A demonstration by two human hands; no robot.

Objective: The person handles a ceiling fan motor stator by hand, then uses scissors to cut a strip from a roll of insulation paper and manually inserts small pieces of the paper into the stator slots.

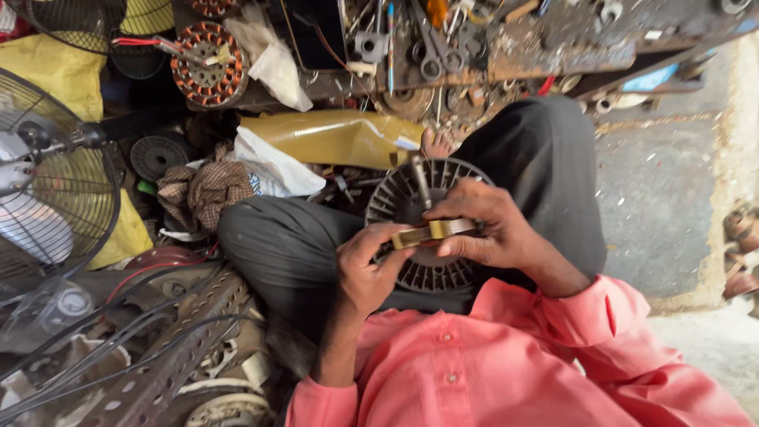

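I sit cross-legged in dark trousers and a pink shirt. A round dark slotted motor housing [411, 198] with a metal shaft [421, 180] rests in my lap. My left hand [365, 269] grips one end of a small flat brass-coloured tool [431, 232] held across the housing. My right hand [486, 229] covers the tool's other end, fingers curled over it. Both hands are directly above the housing; the tool's far end is hidden under my right fingers.
A fan with a wire guard [47, 182] stands at the left. A copper-wound stator [207, 63], white plastic bags [273, 59], a yellow wrapped roll [340, 136], a checked cloth [207, 190] and a cluttered tool shelf [474, 39] lie ahead. Perforated metal angle [174, 348] and cables lie at the lower left. Bare concrete floor [664, 198] is at the right.
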